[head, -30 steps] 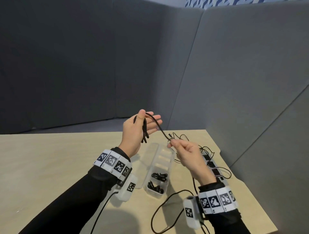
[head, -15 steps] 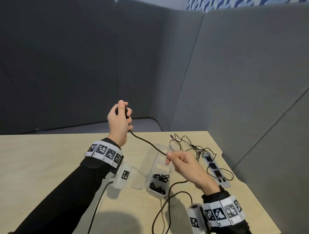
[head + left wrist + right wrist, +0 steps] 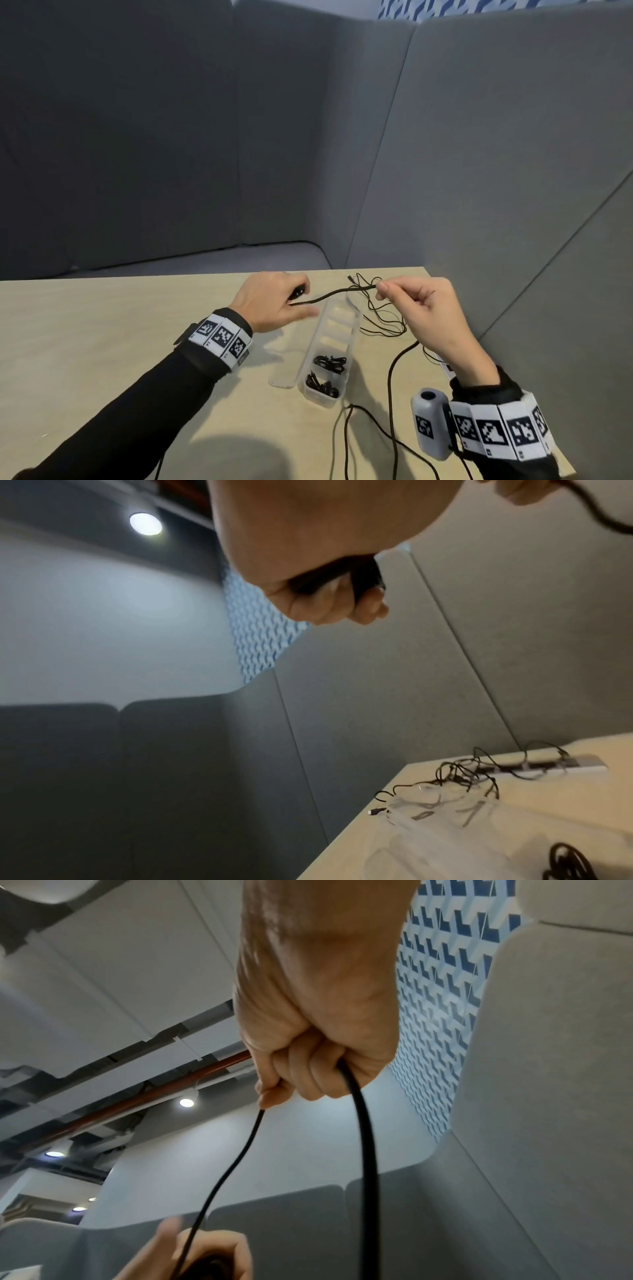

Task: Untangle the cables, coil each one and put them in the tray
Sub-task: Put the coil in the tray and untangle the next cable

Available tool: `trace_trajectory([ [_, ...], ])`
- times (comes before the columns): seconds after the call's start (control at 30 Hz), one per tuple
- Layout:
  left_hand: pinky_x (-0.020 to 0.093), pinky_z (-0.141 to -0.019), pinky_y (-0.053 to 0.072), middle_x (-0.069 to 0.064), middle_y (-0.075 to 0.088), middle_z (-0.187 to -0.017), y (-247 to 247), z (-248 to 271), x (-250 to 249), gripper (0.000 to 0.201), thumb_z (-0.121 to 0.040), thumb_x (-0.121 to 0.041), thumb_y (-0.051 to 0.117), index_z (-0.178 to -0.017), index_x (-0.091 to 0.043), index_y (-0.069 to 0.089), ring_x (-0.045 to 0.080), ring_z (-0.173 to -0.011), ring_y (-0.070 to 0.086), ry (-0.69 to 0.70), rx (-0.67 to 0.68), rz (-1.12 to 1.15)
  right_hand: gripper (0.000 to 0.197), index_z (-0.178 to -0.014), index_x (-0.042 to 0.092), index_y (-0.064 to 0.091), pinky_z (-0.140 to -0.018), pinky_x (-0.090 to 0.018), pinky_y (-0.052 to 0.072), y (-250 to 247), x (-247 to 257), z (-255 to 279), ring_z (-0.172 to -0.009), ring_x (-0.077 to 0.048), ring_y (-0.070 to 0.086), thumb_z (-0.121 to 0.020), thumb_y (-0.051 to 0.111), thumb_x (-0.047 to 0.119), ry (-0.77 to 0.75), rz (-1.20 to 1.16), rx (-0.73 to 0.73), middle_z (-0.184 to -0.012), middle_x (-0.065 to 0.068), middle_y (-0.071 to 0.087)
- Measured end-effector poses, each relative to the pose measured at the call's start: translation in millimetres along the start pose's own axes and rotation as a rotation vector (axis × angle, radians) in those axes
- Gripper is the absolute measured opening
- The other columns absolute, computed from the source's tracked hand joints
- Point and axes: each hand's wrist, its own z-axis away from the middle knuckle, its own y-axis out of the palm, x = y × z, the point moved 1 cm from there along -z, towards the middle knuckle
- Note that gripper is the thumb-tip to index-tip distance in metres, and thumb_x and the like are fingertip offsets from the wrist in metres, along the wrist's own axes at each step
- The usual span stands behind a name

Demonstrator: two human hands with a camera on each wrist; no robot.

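Centrally, left hand (image 3: 270,301) is gripping the coiled end of the black cable (image 3: 335,292); right hand (image 3: 421,315) is pinching its free run above the tray (image 3: 322,399), near the far right corner of the table (image 3: 102,325).

On table (image 3: 102,325), tray (image 3: 337,330) centre-right; coiled cables (image 3: 329,364) in its two nearest compartments. Loose tangle (image 3: 380,315) just right of far end. Held cable (image 3: 335,293) spans above tray, left hand (image 3: 270,301) to right hand (image 3: 424,315).

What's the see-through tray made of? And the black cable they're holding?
The tray looks like clear, glossy plastic: the table shows through its walls. The cable looks like matte black rubber or braid, I can't tell which; it bends in a soft curve.
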Motion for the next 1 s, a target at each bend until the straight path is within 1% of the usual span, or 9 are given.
trace_trajectory([
  [0.07, 0.021, -0.048, 0.029, -0.01, 0.053, -0.062, 3, 2, -9, 0.065, -0.075, -0.079, 0.032, -0.089, -0.021, 0.058, 0.013, -0.053, 0.047, 0.087, 0.029, -0.026, 0.026, -0.062, 0.015, 0.069, -0.044, -0.014, 0.026, -3, -2, -4, -0.043, -0.003, 0.029, -0.088, 0.065, 0.01, 0.012, -0.033, -0.053, -0.045, -0.005, 0.044],
  [0.1, 0.021, -0.048, 0.031, -0.009, 0.055, -0.059, 6, 3, -11, 0.063, -0.078, -0.076, 0.033, -0.088, -0.02, 0.061, 0.011, -0.05, 0.047, 0.092, 0.019, 0.035, 0.024, -0.064, 0.01, 0.069, -0.043, -0.009, 0.026, -5, -3, -5, -0.039, -0.001, 0.03, -0.088, 0.064, 0.007, 0.025, -0.049, -0.074, -0.043, 0.002, 0.044],
  [0.3, 0.015, -0.055, 0.038, -0.008, 0.055, -0.049, -8, 0, -29, 0.021, -0.089, -0.023, 0.063, -0.071, -0.014, 0.066, 0.004, -0.048, 0.045, -0.191, 0.01, 0.777, 0.016, -0.077, 0.0, 0.068, -0.041, -0.003, 0.031, -2, -32, -5, -0.034, 0.003, 0.042, -0.089, 0.063, 0.009, 0.201, -0.225, -0.207, -0.033, 0.015, 0.044],
  [0.43, 0.012, -0.047, 0.035, 0.002, 0.062, -0.054, -20, -5, -41, 0.016, -0.087, -0.013, 0.065, -0.079, -0.001, 0.07, 0.003, -0.044, 0.041, -0.287, 0.074, 0.981, 0.015, -0.081, 0.002, 0.068, -0.046, -0.006, 0.031, 4, -49, -3, -0.035, 0.004, 0.046, -0.088, 0.064, 0.014, 0.325, -0.294, -0.246, -0.034, 0.015, 0.046],
  [0.57, 0.016, -0.039, 0.03, 0.01, 0.07, -0.066, -19, -13, -45, 0.017, -0.092, -0.014, 0.058, -0.085, -0.004, 0.069, 0.009, -0.042, 0.04, -0.417, -0.116, 1.143, 0.018, -0.076, 0.008, 0.068, -0.044, -0.006, 0.028, 13, -58, 0, -0.033, 0.0, 0.034, -0.089, 0.063, 0.02, 0.38, -0.308, -0.225, -0.034, 0.014, 0.038],
  [0.7, 0.018, -0.043, 0.039, 0.006, 0.075, -0.084, -14, -22, -44, 0.022, -0.092, -0.027, 0.059, -0.089, -0.007, 0.069, 0.015, -0.062, 0.068, -0.544, -0.226, 1.102, 0.025, -0.07, 0.014, 0.07, -0.039, -0.012, 0.023, 22, -63, -1, -0.043, -0.008, 0.017, -0.088, 0.064, 0.03, 0.389, -0.306, -0.214, -0.045, 0.008, 0.027],
  [0.8, 0.03, -0.063, 0.058, 0.008, 0.075, -0.092, -15, -25, -49, 0.023, -0.092, -0.026, 0.058, -0.095, -0.006, 0.068, 0.02, -0.082, 0.073, -0.598, -0.276, 1.254, 0.028, -0.072, 0.014, 0.07, -0.039, -0.013, 0.022, 28, -61, 1, -0.041, -0.008, 0.018, -0.091, 0.06, 0.031, 0.395, -0.32, -0.162, -0.042, 0.01, 0.028],
  [0.87, 0.034, -0.072, 0.058, 0.009, 0.074, -0.093, -17, -28, -53, 0.024, -0.093, -0.026, 0.056, -0.095, -0.005, 0.067, 0.022, -0.086, 0.072, -0.601, -0.35, 1.342, 0.031, -0.074, 0.013, 0.071, -0.039, -0.013, 0.023, 35, -59, 3, -0.041, -0.007, 0.021, -0.092, 0.057, 0.034, 0.39, -0.299, -0.065, -0.045, 0.008, 0.029],
  [1.0, 0.041, -0.068, 0.06, 0.003, 0.071, -0.08, -25, -38, -59, 0.026, -0.097, -0.03, 0.047, -0.094, -0.008, 0.061, 0.02, -0.078, 0.072, -0.621, -0.444, 1.543, 0.032, -0.086, 0.014, 0.074, -0.04, -0.015, 0.021, 60, -56, 14, -0.043, -0.008, 0.021, -0.095, 0.053, 0.037, 0.39, -0.197, 0.221, -0.049, 0.004, 0.024],
])
